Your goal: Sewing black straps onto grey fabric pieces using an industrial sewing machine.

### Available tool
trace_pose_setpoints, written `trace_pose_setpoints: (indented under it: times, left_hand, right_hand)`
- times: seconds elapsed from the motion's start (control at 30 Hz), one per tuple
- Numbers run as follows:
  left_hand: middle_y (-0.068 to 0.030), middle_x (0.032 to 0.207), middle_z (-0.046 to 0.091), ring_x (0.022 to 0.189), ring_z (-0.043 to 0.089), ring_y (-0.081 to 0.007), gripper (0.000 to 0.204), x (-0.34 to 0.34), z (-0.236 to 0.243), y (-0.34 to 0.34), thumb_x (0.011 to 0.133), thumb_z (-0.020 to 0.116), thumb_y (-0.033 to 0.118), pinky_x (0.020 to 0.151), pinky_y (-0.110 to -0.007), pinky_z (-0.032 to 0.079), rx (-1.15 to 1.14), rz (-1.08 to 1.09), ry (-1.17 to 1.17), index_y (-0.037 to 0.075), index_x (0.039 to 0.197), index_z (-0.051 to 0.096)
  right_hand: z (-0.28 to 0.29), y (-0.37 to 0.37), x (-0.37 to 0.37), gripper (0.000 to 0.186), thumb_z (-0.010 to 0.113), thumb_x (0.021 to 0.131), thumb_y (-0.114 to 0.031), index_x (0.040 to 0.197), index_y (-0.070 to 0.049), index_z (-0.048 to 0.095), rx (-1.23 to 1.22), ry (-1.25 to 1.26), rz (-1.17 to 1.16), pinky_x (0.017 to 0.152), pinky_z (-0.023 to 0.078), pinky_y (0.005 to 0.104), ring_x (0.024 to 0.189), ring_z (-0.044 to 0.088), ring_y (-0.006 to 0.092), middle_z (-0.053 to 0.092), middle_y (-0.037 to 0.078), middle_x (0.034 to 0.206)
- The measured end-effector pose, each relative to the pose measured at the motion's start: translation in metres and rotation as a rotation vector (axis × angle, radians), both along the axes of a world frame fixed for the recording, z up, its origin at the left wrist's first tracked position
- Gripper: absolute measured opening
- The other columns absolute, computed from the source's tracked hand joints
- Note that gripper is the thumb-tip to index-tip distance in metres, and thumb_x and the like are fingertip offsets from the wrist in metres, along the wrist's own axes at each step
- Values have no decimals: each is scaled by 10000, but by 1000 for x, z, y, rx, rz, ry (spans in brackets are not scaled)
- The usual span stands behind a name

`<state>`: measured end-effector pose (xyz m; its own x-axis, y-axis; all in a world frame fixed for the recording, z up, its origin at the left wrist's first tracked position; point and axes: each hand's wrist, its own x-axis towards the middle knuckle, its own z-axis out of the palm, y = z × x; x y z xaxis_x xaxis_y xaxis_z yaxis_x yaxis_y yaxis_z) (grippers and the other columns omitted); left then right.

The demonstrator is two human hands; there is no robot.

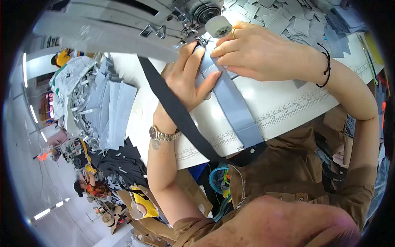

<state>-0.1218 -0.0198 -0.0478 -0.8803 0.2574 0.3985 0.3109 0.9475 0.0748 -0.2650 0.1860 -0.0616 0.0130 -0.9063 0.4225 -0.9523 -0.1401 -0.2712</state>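
A long light-blue fabric strip (232, 105) lies over the white sewing table, its far end under the needle area (201, 41) of a sewing machine. My left hand (185, 78) holds the strip's left side, index and middle fingers close to the presser foot and thumb pressed on the cloth. From the other side my right hand (263, 51) grips the strip with bent fingers, just below the machine's white round knob (218, 26). Its fingertips are partly hidden there. A black band (177, 111) hangs across my left wrist area, between the camera and the table.
Printed ruler marks (284, 111) run along the near edge of the table. Many small grey-white cut pieces (284, 18) are heaped at the far right. Stacked blue-grey fabric (111, 107) and dark cloth (121, 162) lie at the left. Below are cardboard boxes (191, 189).
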Motion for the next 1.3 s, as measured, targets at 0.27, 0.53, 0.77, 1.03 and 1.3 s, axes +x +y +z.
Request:
trace_pose_setpoints:
  times: [0.27, 0.53, 0.77, 1.03, 1.3]
  left_hand:
    - [-272, 1287, 636, 1177, 626, -437, 599, 0, -10, -6, 844, 828, 325, 981, -467, 519, 128, -29, 11, -39, 1258, 594]
    - [-155, 1240, 692, 1176, 629, -366, 358, 8, -5, 1, 827, 817, 117, 1002, -422, 519, 99, 14, 40, 10, 1149, 705]
    - [-126, 1158, 724, 1047, 651, -345, 382, 10, 3, 4, 818, 812, 237, 962, -460, 473, -18, -14, 64, 22, 1125, 739]
    - [-143, 1082, 708, 1081, 591, -377, 408, 2, 6, -4, 871, 754, 267, 1001, -502, 432, -62, 45, 44, 3, 1180, 718]
    - [-151, 1213, 697, 1081, 572, -375, 304, -3, -7, -9, 928, 687, 129, 995, -467, 452, -60, 185, 40, -3, 1202, 690]
  right_hand:
    - [2, -1, 2, 86, 735, 868, -135, 933, -80, 722, -157, 101, 22, 970, 457, 399, 1016, 667, 208, 707, 41, 1187]
    - [12, 0, 0, 171, 705, 899, -125, 1059, -68, 728, -42, 69, -85, 984, 442, 421, 894, 664, 256, 705, 43, 1171]
    - [5, -5, 1, 227, 710, 901, -149, 1107, -54, 706, 18, 89, -175, 1039, 434, 454, 920, 675, 281, 705, 57, 1127]
    - [21, 20, 16, 230, 724, 757, -118, 958, -22, 668, -176, 228, 228, 1053, 507, 477, 998, 667, 257, 665, 95, 1041]
    - [-1, 8, 28, 65, 653, 733, -93, 729, -35, 624, -290, 75, 200, 980, 523, 377, 836, 627, 218, 560, 50, 811]
